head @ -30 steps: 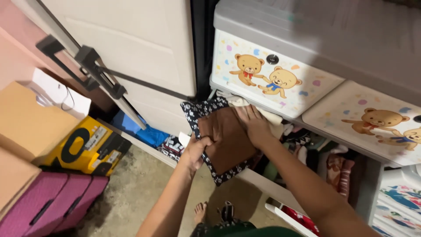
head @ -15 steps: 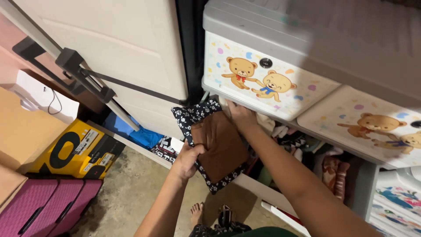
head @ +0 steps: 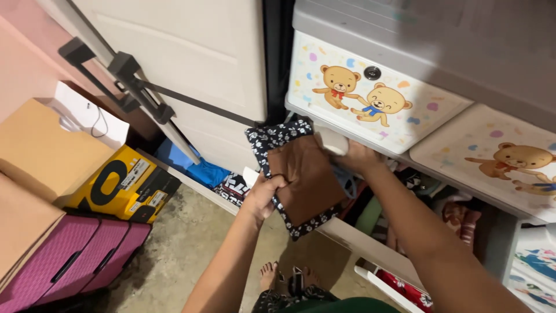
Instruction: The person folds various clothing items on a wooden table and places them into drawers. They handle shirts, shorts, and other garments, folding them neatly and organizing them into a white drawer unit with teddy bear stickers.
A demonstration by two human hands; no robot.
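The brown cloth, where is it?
In the head view's middle, the brown cloth lies on a black flowered cloth, gripped by the left hand, below the teddy-bear drawer.

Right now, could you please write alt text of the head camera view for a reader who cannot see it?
A person's left hand grips a folded brown cloth stacked on a black floral cloth, while the right hand holds a pale cloth at an open drawer full of clothes. Above is a drawer front with cartoon bears; a yellow box and pink suitcase stand left.
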